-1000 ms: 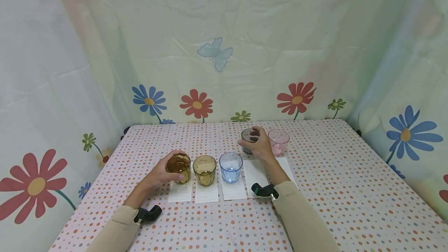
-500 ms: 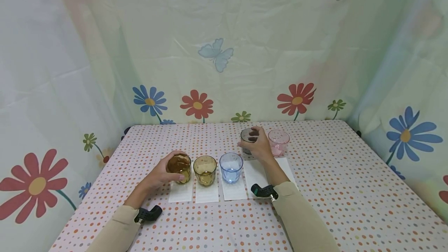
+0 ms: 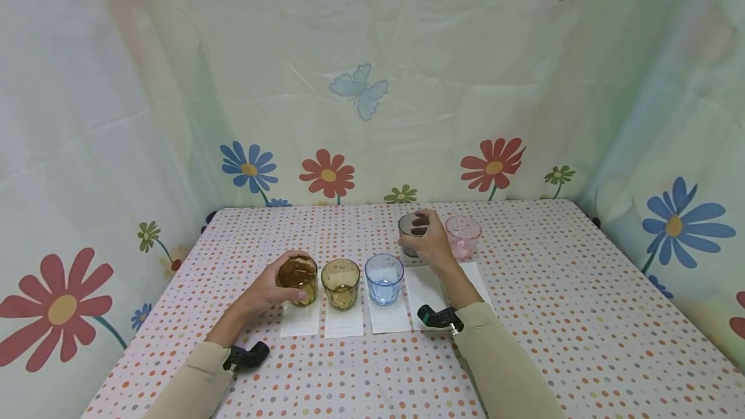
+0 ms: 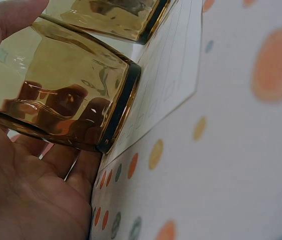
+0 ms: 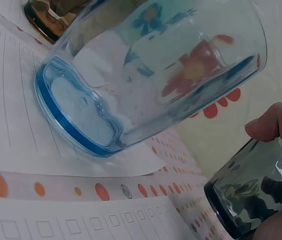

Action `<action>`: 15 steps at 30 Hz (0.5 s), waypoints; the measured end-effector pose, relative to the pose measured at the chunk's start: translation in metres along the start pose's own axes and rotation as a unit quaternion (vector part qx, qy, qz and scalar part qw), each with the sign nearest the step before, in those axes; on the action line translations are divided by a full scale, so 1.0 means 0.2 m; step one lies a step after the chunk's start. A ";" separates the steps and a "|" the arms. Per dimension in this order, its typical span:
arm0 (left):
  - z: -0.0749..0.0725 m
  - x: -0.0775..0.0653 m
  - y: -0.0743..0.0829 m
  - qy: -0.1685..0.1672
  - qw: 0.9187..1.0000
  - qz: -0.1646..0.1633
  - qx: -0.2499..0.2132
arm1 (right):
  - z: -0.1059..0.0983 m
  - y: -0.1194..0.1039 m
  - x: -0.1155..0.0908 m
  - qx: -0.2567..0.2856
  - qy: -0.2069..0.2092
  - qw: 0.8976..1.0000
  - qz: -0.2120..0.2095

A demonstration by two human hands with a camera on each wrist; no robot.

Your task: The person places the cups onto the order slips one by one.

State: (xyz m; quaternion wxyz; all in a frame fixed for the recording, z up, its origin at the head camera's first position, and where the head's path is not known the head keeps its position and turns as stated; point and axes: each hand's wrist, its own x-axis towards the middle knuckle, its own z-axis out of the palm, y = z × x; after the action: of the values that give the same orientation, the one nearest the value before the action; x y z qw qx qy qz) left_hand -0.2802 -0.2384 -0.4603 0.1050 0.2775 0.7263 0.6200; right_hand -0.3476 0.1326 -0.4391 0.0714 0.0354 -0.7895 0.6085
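My left hand (image 3: 268, 286) curls round a dark amber glass (image 3: 298, 271), thumb on the near side and fingers behind it. In the left wrist view, the base of this amber glass (image 4: 65, 90) stands on a lined paper sheet (image 4: 173, 75). At the back of the row of sheets, my right hand (image 3: 435, 243) grips a smoky grey glass (image 3: 407, 248), its fingers and thumb on opposite sides. The grey glass (image 5: 238, 192) appears at the lower right in the right wrist view, partly covered by the fingers.
Between the hands, a lighter amber glass (image 3: 340, 284) and a blue glass (image 3: 384, 280) stand on their own sheets. A pink glass (image 3: 464, 231) stands just right of the right hand. Another paper sheet (image 3: 421, 290) lies beneath the right forearm. A flowered curtain (image 3: 372, 147) hangs behind the dotted tablecloth.
The grey glass has shifted very slightly left in the right hand's grip. The left hand stays on the dark amber glass, and the other glasses stand as before.
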 end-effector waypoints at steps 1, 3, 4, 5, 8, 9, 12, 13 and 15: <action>0.00 0.00 0.00 -0.001 1.000 0.001 0.000 | 0.00 -0.01 0.00 0.001 -0.001 1.000 -0.001; 0.00 0.00 0.00 -0.004 1.000 0.004 -0.002 | -0.01 -0.02 -0.01 0.006 -0.002 1.000 -0.004; 0.00 0.00 0.00 -0.005 1.000 0.006 -0.002 | -0.01 -0.03 -0.01 0.009 -0.001 1.000 -0.005; 0.00 0.00 0.00 -0.006 1.000 0.007 -0.003 | -0.01 -0.03 -0.02 0.012 -0.001 1.000 -0.008; 0.00 0.00 0.00 -0.006 1.000 0.008 -0.001 | -0.01 -0.05 -0.03 0.019 -0.001 1.000 -0.014; 0.00 0.00 0.00 -0.004 1.000 0.006 0.001 | -0.02 -0.06 -0.03 0.020 -0.001 1.000 -0.016; 0.00 0.00 0.00 0.002 1.000 -0.001 0.005 | -0.02 -0.07 -0.04 0.024 0.001 1.000 -0.019; 0.00 0.00 0.00 0.004 1.000 -0.004 0.006 | -0.02 -0.08 -0.04 0.024 0.001 1.000 -0.019; 0.00 0.00 0.00 0.006 1.000 -0.009 0.007 | -0.02 -0.08 -0.05 0.026 0.000 0.999 -0.020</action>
State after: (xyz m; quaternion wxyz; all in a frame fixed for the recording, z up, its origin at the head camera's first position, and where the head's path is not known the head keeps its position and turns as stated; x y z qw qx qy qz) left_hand -0.2796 -0.2380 -0.4596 0.1046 0.2677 0.7336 0.6158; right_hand -0.3357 0.1329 -0.4242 0.0829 0.0529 -0.7725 0.6273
